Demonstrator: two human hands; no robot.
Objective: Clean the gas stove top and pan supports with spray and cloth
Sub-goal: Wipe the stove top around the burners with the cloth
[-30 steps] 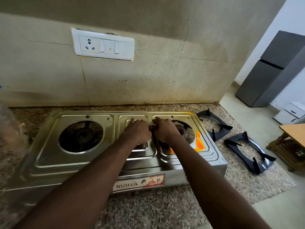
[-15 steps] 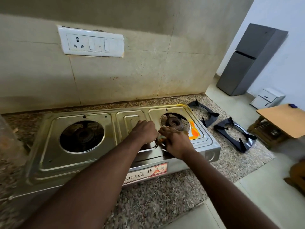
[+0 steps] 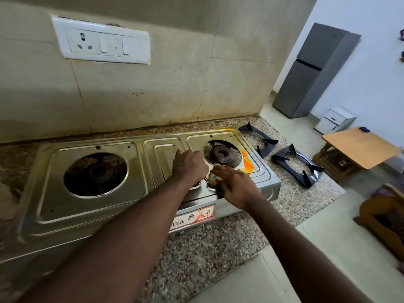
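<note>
A steel two-burner gas stove (image 3: pixel 91 213) lies on the granite counter with both burners bare. My left hand (image 3: pixel 189 166) rests on the stove's middle panel, fingers curled down, and holds nothing I can see. My right hand (image 3: pixel 235 185) grips a small wadded cloth (image 3: pixel 213 178), pale with orange stain, and presses it on the steel in front of the right burner (image 3: pixel 222 154). An orange smear (image 3: pixel 248 164) marks the steel right of that burner. Two black pan supports, one (image 3: pixel 259 137) and another (image 3: pixel 297 164), lie on the counter right of the stove.
A white switch and socket plate (image 3: pixel 102 41) is on the tiled wall behind. The counter ends at the right; beyond stand a grey fridge (image 3: pixel 314 71), a small white drawer unit (image 3: pixel 335 120) and a wooden table (image 3: pixel 358 147). A blurred clear object (image 3: pixel 6 195) sits at far left.
My right hand has drawn the cloth back from the right burner towards the stove's front edge, uncovering the burner. The left hand stays on the middle panel. The view has swung right.
</note>
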